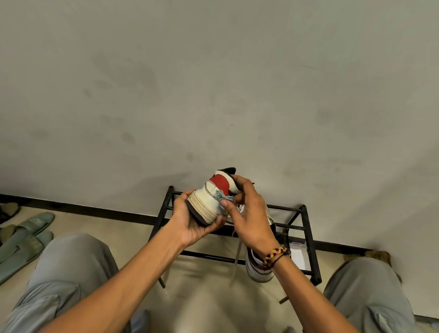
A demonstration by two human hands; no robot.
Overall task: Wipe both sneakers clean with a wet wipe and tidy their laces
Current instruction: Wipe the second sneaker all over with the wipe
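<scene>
A: Where do you stand?

B: Your left hand [191, 221] cups the sole of the first sneaker [213, 199], lifted above the shoe rack [308, 234]. Your right hand [249, 214] pinches the grey wet wipe [223, 200] against its white heel side.

A: What is left?

B: Likely most of it: the second sneaker [256, 267] sits on the rack, and the laces [236, 261] dangle loose.
</scene>
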